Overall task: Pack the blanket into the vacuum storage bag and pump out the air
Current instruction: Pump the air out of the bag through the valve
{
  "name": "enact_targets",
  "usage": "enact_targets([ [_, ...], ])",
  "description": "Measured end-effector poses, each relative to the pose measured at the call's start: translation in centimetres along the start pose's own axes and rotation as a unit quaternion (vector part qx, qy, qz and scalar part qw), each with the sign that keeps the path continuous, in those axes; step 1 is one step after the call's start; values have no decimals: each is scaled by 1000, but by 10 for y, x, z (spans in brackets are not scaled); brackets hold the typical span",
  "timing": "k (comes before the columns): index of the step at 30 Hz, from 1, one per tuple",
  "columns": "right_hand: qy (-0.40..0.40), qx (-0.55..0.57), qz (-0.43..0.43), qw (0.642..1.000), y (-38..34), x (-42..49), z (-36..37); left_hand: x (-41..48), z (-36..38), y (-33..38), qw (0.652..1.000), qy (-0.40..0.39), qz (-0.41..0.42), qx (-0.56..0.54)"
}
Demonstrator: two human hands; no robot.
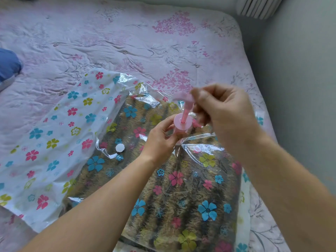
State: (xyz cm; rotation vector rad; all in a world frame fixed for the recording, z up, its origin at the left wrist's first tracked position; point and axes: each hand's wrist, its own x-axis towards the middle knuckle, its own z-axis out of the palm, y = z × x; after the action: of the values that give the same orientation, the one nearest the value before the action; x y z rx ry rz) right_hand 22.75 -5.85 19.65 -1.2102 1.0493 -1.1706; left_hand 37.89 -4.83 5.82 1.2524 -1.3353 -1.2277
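A clear vacuum storage bag [54, 142] printed with coloured flowers lies on the bed. Inside it sits a folded brown striped blanket [163, 206]. A pink hand pump [182, 124] stands upright on the bag over the blanket. My left hand [160, 140] grips the pump's cylinder near its base. My right hand [221, 110] holds the pump's pink handle [183, 99], which is raised on its rod and blurred. A small white round cap [120, 147] lies on the bag to the left of the pump. The bag's plastic puckers around the pump base.
The bed has a pink floral quilt [127, 42]. A blue pillow or cloth [7, 64] lies at the left edge. The bed's right edge meets a grey floor [300, 88], and a white radiator [258, 6] stands at the top right.
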Motion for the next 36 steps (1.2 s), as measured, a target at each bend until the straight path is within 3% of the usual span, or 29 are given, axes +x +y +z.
enact_targets([
  [3, -15, 69, -99, 993, -35, 2, -6, 0, 1, 1, 1000, -4, -3, 9],
  [5, -13, 84, -98, 992, -32, 3, -8, 1, 1, 1, 1000, -8, -5, 13],
  [10, 28, -17, 96, 995, 37, -1, -1, 0, 1, 1, 1000, 8, -10, 3],
  [13, 38, -36, 136, 989, 48, 0, -1, 0, 0, -1, 1000, 5, -9, 11],
  [16, 20, -29, 57, 998, 22, 1, -1, 1, 0, 3, 1000, 0, -6, 3],
  [20, -15, 67, -90, 994, -30, 4, -5, 1, -1, 2, 1000, -2, -6, 19],
  [22, -25, 105, -103, 989, -34, 6, -7, 1, -1, 1, 1000, 0, -10, 20],
  [30, 32, -44, 122, 991, 51, 0, 0, 0, 0, -3, 1000, 11, -4, 4],
  [32, 29, -46, 103, 993, 43, 0, -1, 1, -1, -1, 1000, 9, -3, 6],
  [36, 3, 45, -41, 998, -11, 3, -4, 2, 0, 0, 1000, 1, 3, 17],
])
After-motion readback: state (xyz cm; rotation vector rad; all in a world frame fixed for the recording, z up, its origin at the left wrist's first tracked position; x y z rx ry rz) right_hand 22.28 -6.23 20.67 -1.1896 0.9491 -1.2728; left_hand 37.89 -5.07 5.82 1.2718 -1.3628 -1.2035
